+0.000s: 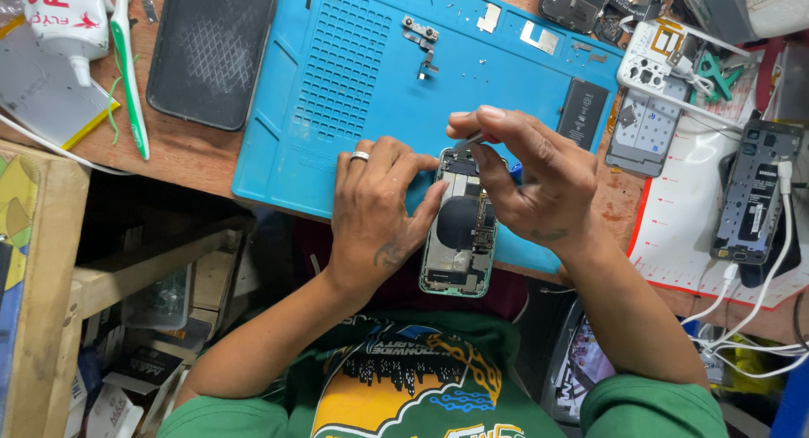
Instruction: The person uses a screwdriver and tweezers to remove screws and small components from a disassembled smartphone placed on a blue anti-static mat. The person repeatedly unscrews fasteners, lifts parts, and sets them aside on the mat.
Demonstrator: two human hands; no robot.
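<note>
Tool tip (468, 141) hidden under right hand (531, 181)

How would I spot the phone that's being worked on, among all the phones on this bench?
Find the blue work mat covering the middle of the wooden bench. At its near edge, between the left hand and the right hand, lies the opened phone. Unlike the other phones, it has a pale green frame and a round black coil showing inside.

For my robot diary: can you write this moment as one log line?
left hand: steadies opened phone | right hand: holds thin tool at phone's top | surface: blue mat
</note>
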